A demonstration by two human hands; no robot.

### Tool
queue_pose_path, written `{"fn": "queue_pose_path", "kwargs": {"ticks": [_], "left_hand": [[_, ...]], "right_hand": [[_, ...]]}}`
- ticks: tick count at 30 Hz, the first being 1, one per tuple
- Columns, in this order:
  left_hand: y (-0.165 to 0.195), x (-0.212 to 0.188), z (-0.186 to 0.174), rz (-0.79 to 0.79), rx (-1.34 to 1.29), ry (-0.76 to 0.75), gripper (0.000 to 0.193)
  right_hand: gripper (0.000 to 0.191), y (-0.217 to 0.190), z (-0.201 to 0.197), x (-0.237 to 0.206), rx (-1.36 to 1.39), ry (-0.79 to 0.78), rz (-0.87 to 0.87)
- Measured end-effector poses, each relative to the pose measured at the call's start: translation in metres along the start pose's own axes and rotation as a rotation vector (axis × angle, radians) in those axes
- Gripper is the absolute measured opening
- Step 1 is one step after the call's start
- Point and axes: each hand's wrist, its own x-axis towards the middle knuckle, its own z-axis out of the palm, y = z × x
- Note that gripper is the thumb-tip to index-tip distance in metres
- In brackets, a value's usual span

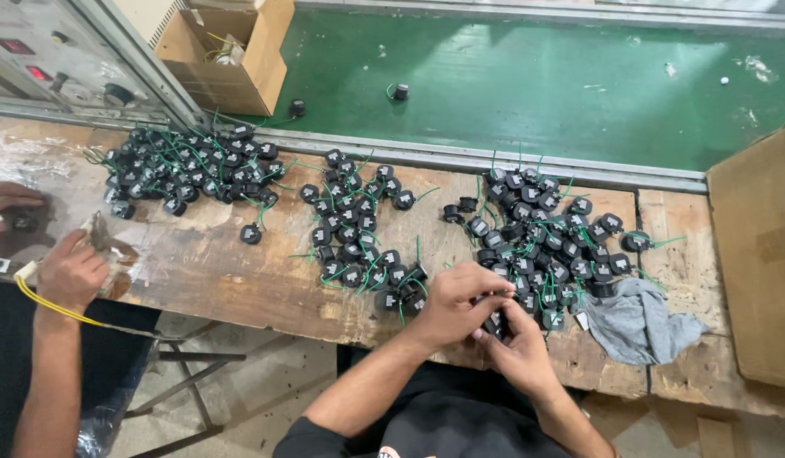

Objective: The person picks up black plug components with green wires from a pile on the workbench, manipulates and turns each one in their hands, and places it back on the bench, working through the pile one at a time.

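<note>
A small black round part with a green wire (495, 322) sits pinched between both hands at the near edge of a worn wooden bench (223, 263). The left hand (456, 301) and right hand (518, 346) both close their fingers around it. Three heaps of matching parts (537, 237) lie beyond, too many to count. One grey rag (638, 318) lies just right. A co-worker's hand (69, 273) rests far left.
</note>
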Motion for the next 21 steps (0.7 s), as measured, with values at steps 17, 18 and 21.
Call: {"fn": "queue_pose_path", "kwargs": {"ticks": [17, 18, 21], "left_hand": [[-0.039, 0.029, -0.059, -0.210, 0.294, 0.158, 0.027], [-0.052, 0.042, -0.072, -0.163, 0.534, 0.135, 0.031], [-0.083, 0.068, -0.093, -0.185, 1.055, 0.014, 0.048]], "right_hand": [[0.037, -0.026, -0.005, -0.009, -0.218, 0.075, -0.371], [0.037, -0.023, -0.007, -0.010, -0.156, 0.086, -0.298], [0.042, -0.014, -0.010, -0.014, -0.054, 0.094, -0.133]]}}
